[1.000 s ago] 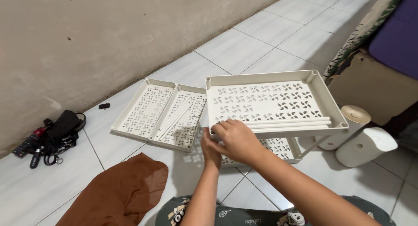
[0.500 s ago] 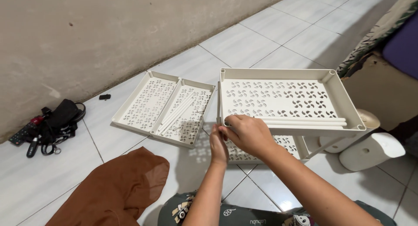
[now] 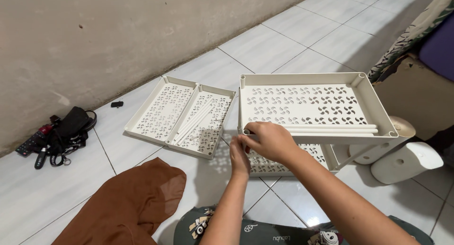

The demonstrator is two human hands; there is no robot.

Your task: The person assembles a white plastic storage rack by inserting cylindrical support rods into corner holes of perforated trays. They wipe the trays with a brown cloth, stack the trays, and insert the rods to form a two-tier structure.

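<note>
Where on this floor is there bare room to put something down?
Bare tile lies between the two flat trays and the brown cloth, and beyond the upper tray toward the wall. Crowded: around both hands, left hand and right hand, and by the white containers.

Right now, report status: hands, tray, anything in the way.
Right hand gripping near-left corner of upper tray. Left hand just below the corner, grip hidden. Two spare trays lie left; brown cloth nearer, apart.

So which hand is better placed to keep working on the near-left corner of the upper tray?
Probably the right hand: it already grips the upper tray rim at that corner. The left hand sits just beneath, better suited to steadying.
</note>
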